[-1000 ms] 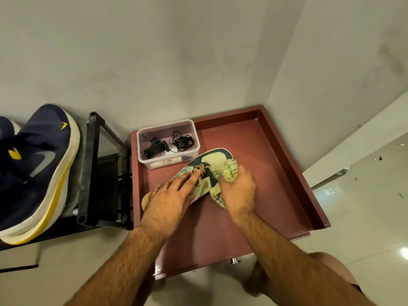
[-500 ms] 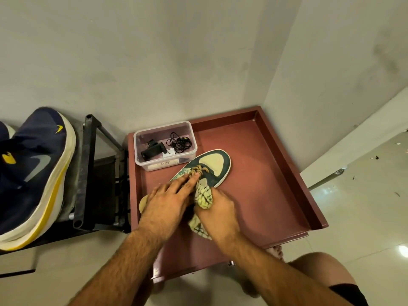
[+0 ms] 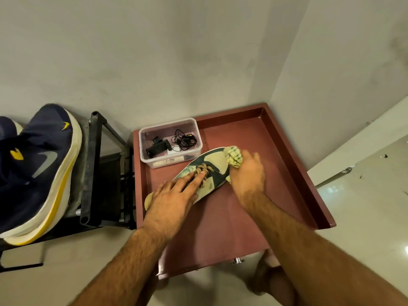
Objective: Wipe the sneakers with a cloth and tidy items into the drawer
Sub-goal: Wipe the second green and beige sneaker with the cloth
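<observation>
Two bare forearms enter from the bottom of the frame. A knee (image 3: 270,281) shows at the lower right, below the drawer front. The open maroon drawer (image 3: 231,217) occupies the centre, with its metal knob (image 3: 237,260) at the near edge. The left hand (image 3: 172,198) lies flat on the sneaker (image 3: 206,171), fingers straight and close together, fingertips on the tan laces. The green and cream sneaker lies diagonally in the drawer, heel toward the lower left, toe toward the upper right. The right hand (image 3: 248,173) is blurred; it holds the patterned cloth (image 3: 234,156) against the toe of the sneaker, but the exact lie of its fingers cannot be told. Beyond the sneaker, in the drawer's far left corner, stands a clear plastic box (image 3: 170,142) containing a black device and coiled black cable. At the left of the frame a navy running shoe (image 3: 42,168) with white and yellow sole rests on a black metal rack (image 3: 92,168).
</observation>
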